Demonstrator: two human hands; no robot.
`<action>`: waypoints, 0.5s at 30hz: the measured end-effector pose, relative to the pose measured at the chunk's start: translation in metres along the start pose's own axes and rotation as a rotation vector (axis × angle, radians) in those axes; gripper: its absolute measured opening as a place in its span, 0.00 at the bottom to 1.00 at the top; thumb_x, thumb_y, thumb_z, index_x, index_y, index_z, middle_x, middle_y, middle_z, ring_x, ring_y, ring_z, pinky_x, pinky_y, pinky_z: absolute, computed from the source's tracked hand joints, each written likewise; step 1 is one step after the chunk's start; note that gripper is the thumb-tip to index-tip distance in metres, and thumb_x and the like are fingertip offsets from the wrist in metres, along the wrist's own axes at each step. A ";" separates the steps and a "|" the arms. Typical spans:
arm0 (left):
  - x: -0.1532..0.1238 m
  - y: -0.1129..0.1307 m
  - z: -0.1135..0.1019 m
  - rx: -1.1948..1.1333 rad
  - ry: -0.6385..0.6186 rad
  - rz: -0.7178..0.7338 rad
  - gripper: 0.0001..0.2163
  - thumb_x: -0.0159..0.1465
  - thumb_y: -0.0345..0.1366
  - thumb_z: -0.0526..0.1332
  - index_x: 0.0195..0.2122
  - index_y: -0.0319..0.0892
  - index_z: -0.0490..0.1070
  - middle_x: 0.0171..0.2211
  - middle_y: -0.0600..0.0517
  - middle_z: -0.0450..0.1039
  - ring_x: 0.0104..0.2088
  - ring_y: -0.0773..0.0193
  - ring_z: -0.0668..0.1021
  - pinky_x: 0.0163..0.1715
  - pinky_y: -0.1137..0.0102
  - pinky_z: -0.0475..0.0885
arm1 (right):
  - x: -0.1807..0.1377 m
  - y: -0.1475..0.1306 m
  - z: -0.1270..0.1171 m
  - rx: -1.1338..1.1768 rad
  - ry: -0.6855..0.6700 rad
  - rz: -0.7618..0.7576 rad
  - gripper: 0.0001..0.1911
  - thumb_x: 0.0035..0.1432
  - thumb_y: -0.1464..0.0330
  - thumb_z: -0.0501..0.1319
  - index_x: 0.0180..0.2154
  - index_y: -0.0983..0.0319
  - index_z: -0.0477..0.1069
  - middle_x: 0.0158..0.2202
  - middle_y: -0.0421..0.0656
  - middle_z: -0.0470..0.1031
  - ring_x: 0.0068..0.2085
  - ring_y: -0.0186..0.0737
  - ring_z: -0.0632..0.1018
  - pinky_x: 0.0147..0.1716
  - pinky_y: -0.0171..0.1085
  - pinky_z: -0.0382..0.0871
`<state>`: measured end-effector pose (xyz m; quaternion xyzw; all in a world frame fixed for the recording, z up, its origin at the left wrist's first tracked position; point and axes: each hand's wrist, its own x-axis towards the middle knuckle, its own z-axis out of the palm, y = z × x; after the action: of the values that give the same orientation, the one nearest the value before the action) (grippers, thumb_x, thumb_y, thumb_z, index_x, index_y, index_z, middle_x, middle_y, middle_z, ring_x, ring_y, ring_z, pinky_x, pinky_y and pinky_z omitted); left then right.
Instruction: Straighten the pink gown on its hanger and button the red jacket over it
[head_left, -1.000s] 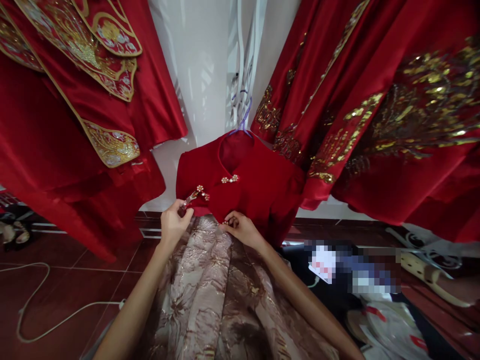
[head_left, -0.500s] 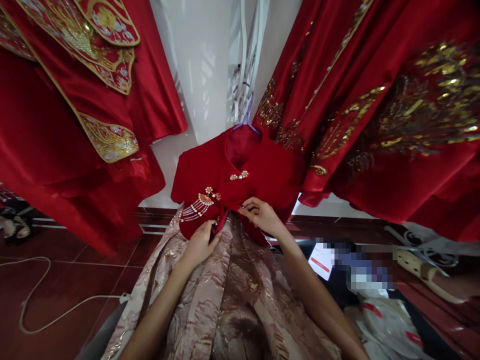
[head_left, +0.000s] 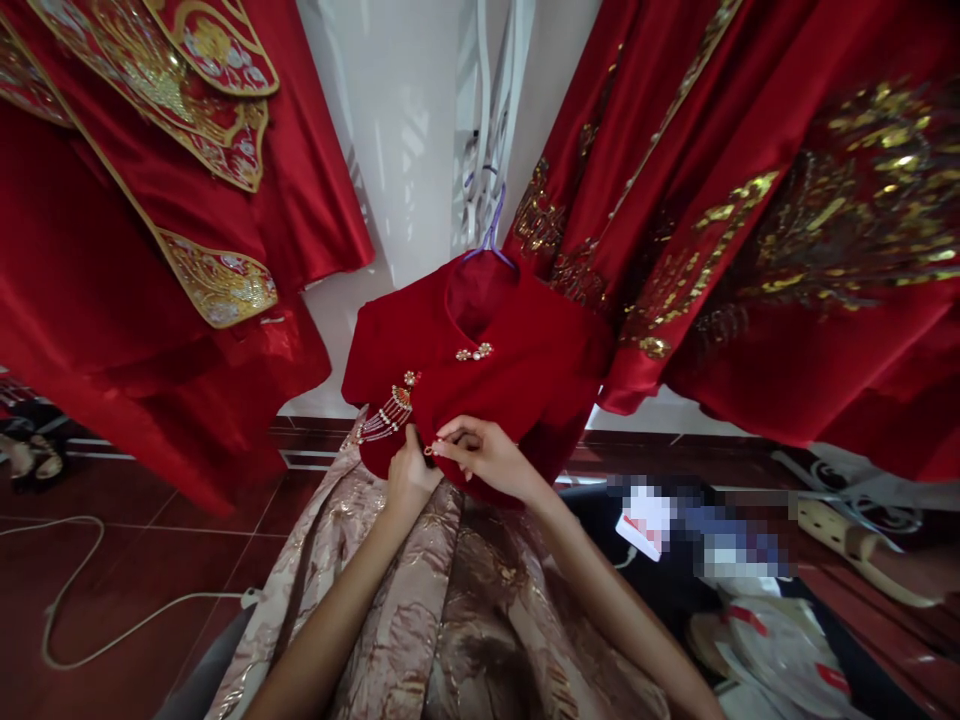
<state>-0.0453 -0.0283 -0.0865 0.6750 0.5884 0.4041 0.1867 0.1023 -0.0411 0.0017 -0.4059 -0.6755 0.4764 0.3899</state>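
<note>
A short-sleeved red velvet top (head_left: 510, 380) hangs in front of me on a purple hanger (head_left: 491, 240). A pearl-flower clasp (head_left: 474, 352) joins its front below the collar. On the left side is a fan-shaped ornament (head_left: 397, 400) with beaded strands. My left hand (head_left: 411, 470) is closed on the lower front edge of the top. My right hand (head_left: 487, 455) pinches the other front edge beside it, with a small gold clasp piece (head_left: 430, 451) at its fingertips. The clasp lies between both hands; its fastening is partly hidden by my fingers.
A pale pink brocade skirt (head_left: 405, 640) spreads below the top. Red embroidered garments (head_left: 315, 200) and sequined red ones (head_left: 720, 280) hang at either side. On the right are a lit phone (head_left: 645, 522) and plastic bags (head_left: 787, 650). A white cable (head_left: 97, 570) lies on the tiled floor.
My right hand has moved left, drawing its front edge across to my left hand. The gap at the bottom of the top has closed over. My left hand has shifted slightly.
</note>
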 end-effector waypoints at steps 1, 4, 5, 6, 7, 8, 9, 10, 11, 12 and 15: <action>-0.001 0.000 0.002 -0.014 0.009 0.011 0.22 0.53 0.38 0.62 0.48 0.40 0.60 0.33 0.45 0.75 0.32 0.53 0.78 0.30 0.67 0.68 | 0.004 0.009 0.002 -0.047 0.048 -0.020 0.13 0.52 0.60 0.63 0.36 0.62 0.71 0.31 0.41 0.74 0.26 0.32 0.73 0.20 0.31 0.67; -0.003 0.001 0.006 -0.163 0.056 0.043 0.14 0.57 0.38 0.59 0.44 0.43 0.63 0.34 0.48 0.74 0.30 0.61 0.77 0.30 0.69 0.69 | 0.012 0.031 0.002 -0.255 0.177 -0.064 0.10 0.53 0.63 0.62 0.36 0.62 0.72 0.30 0.41 0.75 0.30 0.34 0.74 0.30 0.34 0.70; -0.004 0.002 0.006 -0.230 0.068 0.041 0.11 0.58 0.39 0.59 0.42 0.43 0.64 0.34 0.50 0.74 0.28 0.64 0.76 0.30 0.70 0.70 | 0.013 0.036 0.000 -0.313 0.204 -0.072 0.09 0.54 0.64 0.62 0.36 0.61 0.72 0.30 0.41 0.75 0.30 0.34 0.75 0.32 0.34 0.69; -0.004 0.004 0.005 -0.298 0.074 0.033 0.10 0.59 0.39 0.59 0.40 0.43 0.65 0.34 0.50 0.74 0.28 0.66 0.76 0.29 0.72 0.70 | 0.015 0.040 -0.002 -0.352 0.222 -0.076 0.08 0.54 0.64 0.61 0.36 0.61 0.72 0.29 0.41 0.75 0.30 0.34 0.75 0.33 0.35 0.69; -0.004 0.005 0.004 -0.365 0.075 0.018 0.09 0.58 0.40 0.59 0.39 0.43 0.66 0.33 0.51 0.74 0.27 0.67 0.75 0.28 0.73 0.70 | 0.015 0.043 -0.003 -0.371 0.232 -0.080 0.08 0.55 0.64 0.61 0.36 0.61 0.72 0.29 0.41 0.75 0.30 0.34 0.75 0.33 0.35 0.69; -0.004 0.006 0.002 -0.431 0.068 -0.003 0.09 0.58 0.40 0.60 0.38 0.43 0.67 0.33 0.51 0.74 0.28 0.67 0.75 0.27 0.73 0.70 | 0.016 0.045 -0.004 -0.376 0.240 -0.083 0.08 0.55 0.64 0.61 0.36 0.61 0.72 0.29 0.41 0.75 0.30 0.34 0.75 0.32 0.34 0.69; -0.004 0.007 0.001 -0.498 0.053 -0.027 0.10 0.57 0.41 0.61 0.37 0.42 0.68 0.32 0.50 0.74 0.28 0.67 0.76 0.26 0.74 0.71 | 0.016 0.046 -0.005 -0.374 0.244 -0.085 0.09 0.55 0.63 0.61 0.36 0.61 0.72 0.29 0.41 0.75 0.30 0.35 0.75 0.32 0.34 0.69; -0.003 0.007 0.000 -0.570 0.034 -0.057 0.10 0.56 0.41 0.62 0.36 0.41 0.68 0.31 0.50 0.74 0.29 0.66 0.76 0.26 0.73 0.71 | 0.016 0.045 -0.005 -0.368 0.243 -0.084 0.09 0.55 0.63 0.61 0.36 0.61 0.72 0.29 0.41 0.76 0.30 0.35 0.76 0.32 0.34 0.69; -0.003 0.007 -0.001 -0.642 0.017 -0.090 0.11 0.55 0.40 0.63 0.36 0.41 0.69 0.31 0.50 0.74 0.30 0.65 0.77 0.27 0.73 0.72 | 0.017 0.045 -0.006 -0.358 0.238 -0.078 0.09 0.55 0.63 0.61 0.36 0.61 0.72 0.30 0.41 0.76 0.31 0.35 0.76 0.32 0.34 0.69; -0.003 0.006 -0.002 -0.705 0.000 -0.124 0.11 0.54 0.40 0.64 0.35 0.40 0.69 0.31 0.50 0.74 0.31 0.65 0.77 0.28 0.72 0.73 | 0.016 0.044 -0.006 -0.345 0.228 -0.071 0.10 0.54 0.63 0.61 0.36 0.61 0.72 0.30 0.41 0.77 0.31 0.35 0.76 0.33 0.34 0.69; -0.002 0.003 0.000 -0.819 -0.021 -0.198 0.11 0.52 0.36 0.66 0.34 0.39 0.71 0.28 0.51 0.75 0.32 0.65 0.78 0.33 0.71 0.74 | 0.015 0.040 -0.007 -0.313 0.175 -0.067 0.11 0.54 0.62 0.62 0.37 0.62 0.74 0.31 0.42 0.78 0.33 0.35 0.77 0.34 0.33 0.70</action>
<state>-0.0431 -0.0313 -0.0847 0.4893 0.4392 0.5779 0.4835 0.1101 -0.0159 -0.0331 -0.4788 -0.7179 0.3153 0.3949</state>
